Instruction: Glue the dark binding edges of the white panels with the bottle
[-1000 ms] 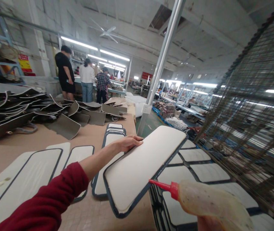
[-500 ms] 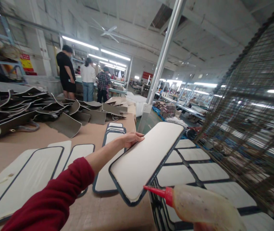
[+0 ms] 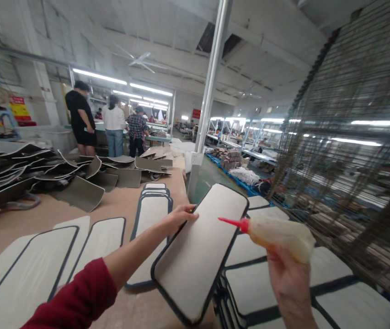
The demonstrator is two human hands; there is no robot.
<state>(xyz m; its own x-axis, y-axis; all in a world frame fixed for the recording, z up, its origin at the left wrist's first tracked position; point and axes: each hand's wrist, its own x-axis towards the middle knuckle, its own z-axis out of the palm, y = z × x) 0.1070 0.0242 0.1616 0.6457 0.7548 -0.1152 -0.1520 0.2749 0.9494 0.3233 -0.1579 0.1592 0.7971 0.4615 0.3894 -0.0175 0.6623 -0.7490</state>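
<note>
While 3 people [image 3: 109, 121] stand beyond — brown table [image 3: 136, 308] holds dark-edged panels [image 3: 152, 212].

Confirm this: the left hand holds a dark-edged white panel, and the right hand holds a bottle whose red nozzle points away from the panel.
Not quite: the red nozzle points toward the white panel, as the head view shows. The left hand does hold the panel, and the right hand the bottle.

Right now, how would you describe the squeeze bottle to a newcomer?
From the tall metal pole, look down and right to the right hand. It holds the squeeze bottle, cloudy and yellowish. Its pointed red nozzle sets it apart from the flat, dark-edged white panels.
</note>
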